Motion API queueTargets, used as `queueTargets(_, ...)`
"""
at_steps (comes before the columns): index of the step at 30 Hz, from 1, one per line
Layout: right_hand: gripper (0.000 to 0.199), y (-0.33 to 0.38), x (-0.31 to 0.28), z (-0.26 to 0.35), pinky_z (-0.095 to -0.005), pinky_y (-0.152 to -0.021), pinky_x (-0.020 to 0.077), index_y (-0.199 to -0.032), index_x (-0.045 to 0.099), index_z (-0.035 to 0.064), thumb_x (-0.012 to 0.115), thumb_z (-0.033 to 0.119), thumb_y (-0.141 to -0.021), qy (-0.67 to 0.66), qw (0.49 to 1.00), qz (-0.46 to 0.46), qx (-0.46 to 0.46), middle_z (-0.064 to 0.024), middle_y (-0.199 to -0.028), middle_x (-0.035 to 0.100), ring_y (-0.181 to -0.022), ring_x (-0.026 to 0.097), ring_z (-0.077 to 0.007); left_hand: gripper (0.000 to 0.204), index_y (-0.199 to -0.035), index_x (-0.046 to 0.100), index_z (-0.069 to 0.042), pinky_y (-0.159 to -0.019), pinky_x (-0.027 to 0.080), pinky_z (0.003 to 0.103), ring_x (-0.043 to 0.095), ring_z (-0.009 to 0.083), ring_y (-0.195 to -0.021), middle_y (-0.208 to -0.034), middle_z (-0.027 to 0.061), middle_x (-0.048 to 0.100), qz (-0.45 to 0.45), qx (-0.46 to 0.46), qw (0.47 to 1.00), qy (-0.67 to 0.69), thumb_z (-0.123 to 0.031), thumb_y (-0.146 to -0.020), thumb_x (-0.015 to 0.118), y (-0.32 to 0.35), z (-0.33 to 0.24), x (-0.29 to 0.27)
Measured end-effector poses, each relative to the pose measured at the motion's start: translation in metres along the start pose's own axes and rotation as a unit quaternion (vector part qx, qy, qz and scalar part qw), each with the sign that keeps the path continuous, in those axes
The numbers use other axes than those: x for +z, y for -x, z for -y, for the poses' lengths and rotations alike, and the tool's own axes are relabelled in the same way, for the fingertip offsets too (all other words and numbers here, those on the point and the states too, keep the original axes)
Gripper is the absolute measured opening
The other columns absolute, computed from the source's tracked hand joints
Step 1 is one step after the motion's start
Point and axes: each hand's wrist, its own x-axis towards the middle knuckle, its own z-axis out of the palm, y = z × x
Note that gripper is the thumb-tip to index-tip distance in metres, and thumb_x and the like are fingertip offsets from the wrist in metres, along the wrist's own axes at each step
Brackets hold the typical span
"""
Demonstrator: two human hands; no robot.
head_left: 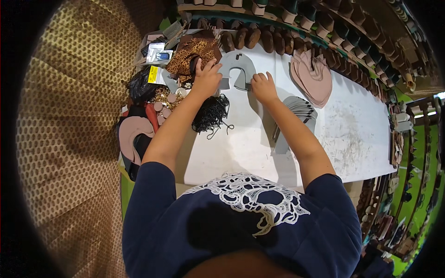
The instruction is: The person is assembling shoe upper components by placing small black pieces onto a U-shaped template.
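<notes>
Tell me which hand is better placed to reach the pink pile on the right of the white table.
Probably the right hand: it is nearer the pink pile, with white tabletop between them. The left hand is farther off, by the patterned fabric, beyond the grey U-shaped piece.

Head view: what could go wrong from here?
Black beads lie tangled close to the left arm, which might snag them. The fanned grey stack sits by the right arm; a bump could scatter it. The leopard-print cloth, bunched at the left hand, might slide onto the grey arch.
</notes>
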Motion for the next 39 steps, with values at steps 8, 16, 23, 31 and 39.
queueTargets(8, 0.016, 0.063, -0.066, 0.027, -0.0467, -0.098, 0.0341, -0.087, 0.060, 0.0099, 0.059, 0.018, -0.074, -0.082, 0.996, 0.040, -0.001, -0.0056, -0.094, 0.055, -0.098, 0.053, -0.0222, 0.004, -0.073, 0.061, -0.011, -0.102, 0.016, 0.060, 0.043, 0.0246, -0.120, -0.118, 0.0034, 0.055, -0.037, 0.014, 0.995, 0.088, -0.015, -0.074, 0.062, 0.054, -0.049, -0.051)
queueTargets(16, 0.019, 0.160, -0.096, 0.072, -0.0441, -0.095, 0.0379, -0.090, 0.061, 0.0058, 0.060, 0.011, -0.071, -0.265, 0.960, 0.057, -0.068, -0.0079, -0.100, 0.056, -0.100, 0.053, -0.0247, 0.007, -0.081, 0.061, -0.016, -0.101, 0.012, 0.061, 0.042, 0.0223, -0.122, -0.122, -0.0009, 0.053, 0.048, 0.030, 0.992, 0.116, -0.020, -0.076, 0.064, 0.161, -0.109, -0.091)
queueTargets(23, 0.021, 0.192, -0.131, 0.090, -0.0432, -0.095, 0.0377, -0.088, 0.059, 0.0067, 0.064, 0.022, -0.074, -0.295, 0.929, 0.177, -0.137, -0.0080, -0.104, 0.055, -0.105, 0.050, -0.0265, 0.012, -0.080, 0.060, -0.016, -0.101, 0.012, 0.061, 0.038, 0.0231, -0.124, -0.122, 0.0000, 0.052, 0.159, 0.004, 0.965, 0.207, -0.024, -0.073, 0.065, 0.206, -0.146, -0.123)
queueTargets(31, 0.051, 0.180, -0.075, 0.123, -0.0495, -0.103, 0.0288, -0.123, 0.048, 0.0023, 0.055, 0.035, -0.085, -0.301, 0.951, 0.058, 0.037, -0.0181, -0.133, 0.042, -0.125, 0.037, -0.0346, 0.053, -0.128, 0.045, -0.007, -0.106, 0.015, 0.054, 0.031, 0.0299, -0.130, -0.139, 0.0118, 0.037, 0.150, -0.095, 0.965, 0.195, -0.035, -0.084, 0.055, 0.180, -0.166, -0.068)
queueTargets(39, 0.060, 0.184, -0.054, 0.141, -0.0506, -0.105, 0.0241, -0.134, 0.036, 0.0000, 0.048, 0.036, -0.089, -0.270, 0.961, 0.047, 0.044, -0.0185, -0.141, 0.033, -0.131, 0.030, -0.0337, 0.061, -0.136, 0.034, -0.004, -0.107, 0.015, 0.052, 0.026, 0.0271, -0.135, -0.146, 0.0125, 0.027, 0.148, -0.083, 0.972, 0.160, -0.039, -0.088, 0.047, 0.191, -0.176, -0.033)
